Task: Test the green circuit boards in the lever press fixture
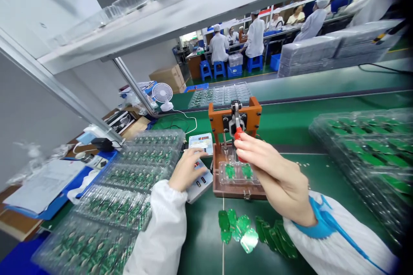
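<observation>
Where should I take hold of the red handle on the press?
Grip the red handle around its narrow shaft from the near side, like your right hand: it rises above the clear fixture, its near side facing you.

The right hand (274,167) is hiding most of a red handle (238,135), and the left hand (187,169) is covering part of a button box (200,180), whose markings are showing too small to read. A stack of plastic trays (364,167) is running off the right edge, another stack of trays (87,240) is running off the bottom edge, and papers (41,184) at the left are blurring.
</observation>
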The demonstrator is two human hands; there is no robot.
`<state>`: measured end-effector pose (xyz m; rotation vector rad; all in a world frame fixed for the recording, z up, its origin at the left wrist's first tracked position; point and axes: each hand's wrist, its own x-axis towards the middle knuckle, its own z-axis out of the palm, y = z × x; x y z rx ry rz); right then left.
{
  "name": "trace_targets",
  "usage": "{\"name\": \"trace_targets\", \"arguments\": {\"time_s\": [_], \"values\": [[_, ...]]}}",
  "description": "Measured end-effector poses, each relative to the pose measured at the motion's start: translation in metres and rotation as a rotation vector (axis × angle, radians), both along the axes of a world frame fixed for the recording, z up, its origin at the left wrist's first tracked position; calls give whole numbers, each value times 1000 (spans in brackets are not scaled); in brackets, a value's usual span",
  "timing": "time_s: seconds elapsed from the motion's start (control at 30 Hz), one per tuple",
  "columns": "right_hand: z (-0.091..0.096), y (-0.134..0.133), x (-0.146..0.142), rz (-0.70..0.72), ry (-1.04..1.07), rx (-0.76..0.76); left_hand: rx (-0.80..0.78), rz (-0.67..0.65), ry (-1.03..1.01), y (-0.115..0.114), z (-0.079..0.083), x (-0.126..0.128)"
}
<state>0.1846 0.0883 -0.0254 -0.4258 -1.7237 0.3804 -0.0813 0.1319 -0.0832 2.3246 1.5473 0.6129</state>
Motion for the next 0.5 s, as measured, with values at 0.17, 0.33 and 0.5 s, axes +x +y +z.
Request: {"name": "trace_targets", "arguments": {"time_s": [0.17, 0.33, 0.5], "values": [[1, 1, 2, 40, 44, -31, -378, -9, 405, 44, -5, -21], [1, 2, 2, 48, 63, -40, -452, -74, 480, 56, -10, -19], [1, 3, -2, 60, 75, -35, -478, -82, 496, 58, -13, -16]]}}
